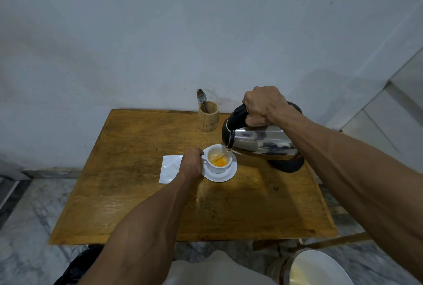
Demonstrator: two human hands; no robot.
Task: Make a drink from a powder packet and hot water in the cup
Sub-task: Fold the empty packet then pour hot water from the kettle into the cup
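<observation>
A white cup (218, 168) stands on a white saucer (225, 176) in the middle of the wooden table (137, 193). Inside it lie pale powder and a patch of orange liquid. My right hand (263, 106) grips the black handle of a steel kettle (263, 141), which is tilted left with its spout over the cup's rim; a thin stream of water falls in. My left hand (191, 164) holds the cup by its handle on the left side. A white powder packet (170, 168) lies flat just left of the saucer, partly under my left hand.
A bamboo holder (207, 116) with a metal spoon (202, 98) stands at the table's back edge, against the wall. A white bucket (313, 268) sits on the marble floor at the lower right. Steps rise at the far right.
</observation>
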